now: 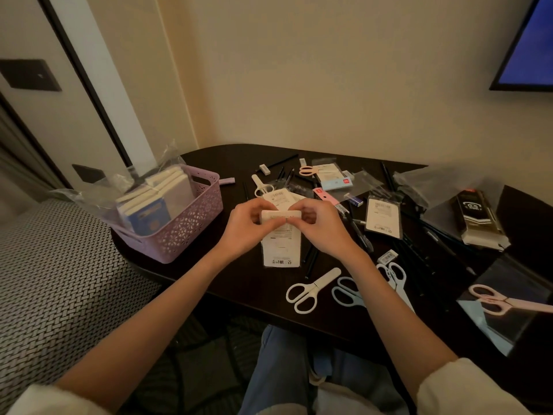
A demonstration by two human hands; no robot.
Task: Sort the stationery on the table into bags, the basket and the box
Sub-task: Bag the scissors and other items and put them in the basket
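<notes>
My left hand (250,227) and my right hand (321,229) together pinch the top edge of a small clear bag with a white printed card (281,248), held just above the dark table (239,280). A white eraser-like block (279,217) sits at the bag's mouth between my fingers. The purple basket (191,226) stands to the left, filled with notebooks (167,193). White scissors (311,290), pale blue scissors (348,292) and another pale pair (395,280) lie near the front edge. Pink scissors (502,301) rest on a clear bag at right.
Pens and pencils (419,253), erasers (264,169), sticky notes (336,182), small scissors (261,185), another carded bag (383,217) and a black pen box (475,217) clutter the table's middle and right. A patterned seat (54,280) is at left. My knees (287,369) are under the table's edge.
</notes>
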